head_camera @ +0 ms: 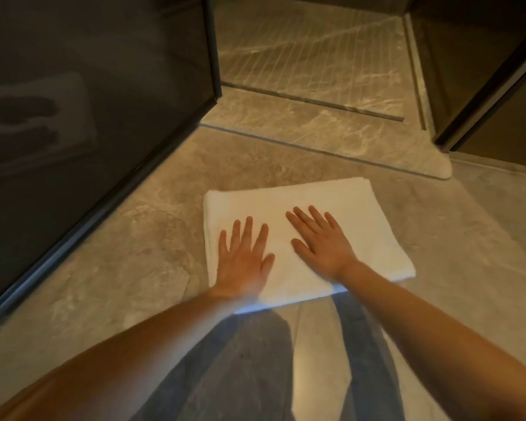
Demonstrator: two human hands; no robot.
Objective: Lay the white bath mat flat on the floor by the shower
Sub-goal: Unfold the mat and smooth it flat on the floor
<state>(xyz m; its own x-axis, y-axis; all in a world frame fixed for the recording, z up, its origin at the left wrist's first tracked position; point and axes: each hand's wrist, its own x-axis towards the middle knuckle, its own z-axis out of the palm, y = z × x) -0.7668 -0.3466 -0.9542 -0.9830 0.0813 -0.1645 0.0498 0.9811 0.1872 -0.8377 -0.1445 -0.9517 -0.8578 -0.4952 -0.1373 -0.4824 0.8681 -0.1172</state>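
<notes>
The white bath mat (325, 202) lies folded in layers on the beige stone floor, a short way in front of the shower threshold. My left hand (243, 256) rests palm down on the mat's near left part, fingers spread. My right hand (322, 238) presses flat on the mat's middle, fingers spread and pointing away from me. Neither hand grips the fabric. The mat's near edge is partly hidden by my wrists.
A dark glass shower door (104, 117) stands open on the left, its lower frame running along the floor. The shower floor (310, 56) with a linear drain (316, 101) lies beyond a raised stone sill (316, 141). A dark panel (483, 86) stands at the right. My jeans-clad legs (240, 375) are below.
</notes>
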